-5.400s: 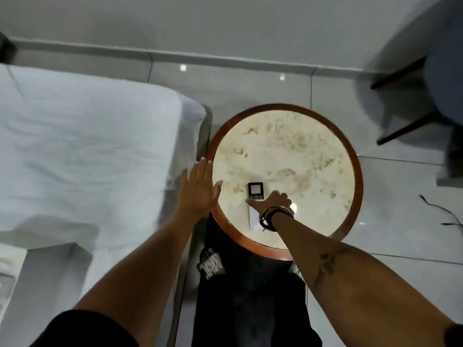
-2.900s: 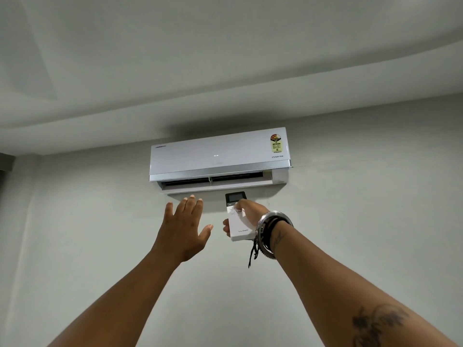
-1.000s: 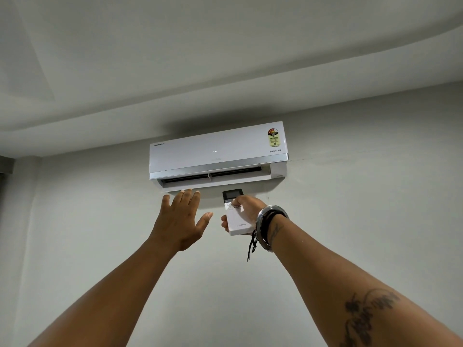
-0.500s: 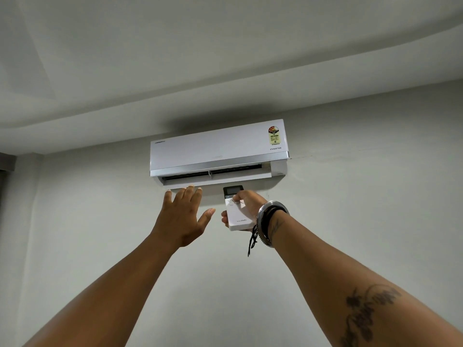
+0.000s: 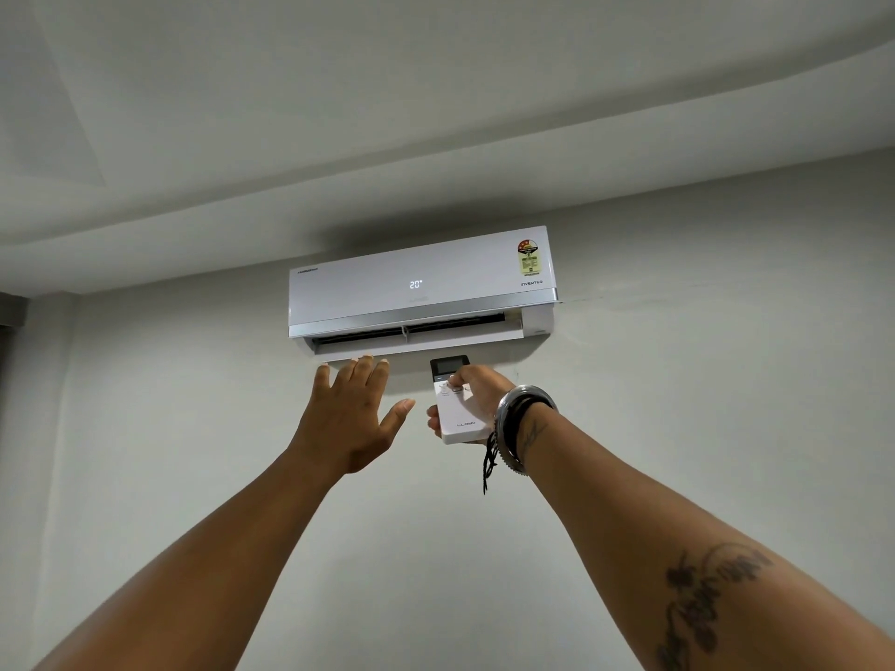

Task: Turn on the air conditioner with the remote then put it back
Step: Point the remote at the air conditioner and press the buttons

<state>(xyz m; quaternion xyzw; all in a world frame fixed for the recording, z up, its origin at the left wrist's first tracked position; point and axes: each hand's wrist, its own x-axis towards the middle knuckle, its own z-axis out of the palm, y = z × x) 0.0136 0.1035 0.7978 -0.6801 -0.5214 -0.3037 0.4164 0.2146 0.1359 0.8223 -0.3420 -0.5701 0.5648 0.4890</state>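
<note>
A white split air conditioner [image 5: 421, 288] hangs high on the wall, and its front panel shows a lit "20°". My right hand [image 5: 477, 387] is raised below it, gripping a white remote [image 5: 457, 409] that points at the unit, with my thumb resting on its buttons. The remote's dark screen faces me. My left hand [image 5: 353, 414] is raised beside it, empty, palm away, fingers spread just under the unit's louvre. The two hands are a little apart.
Plain grey wall [image 5: 702, 428] and white stepped ceiling [image 5: 387, 113] fill the view. A dark fixture edge [image 5: 9, 314] shows at the far left. The round table seen earlier is out of view.
The "20°" display has lit up on the air conditioner's panel, which was blank half a second ago. Both hands stay raised in almost the same place.
</note>
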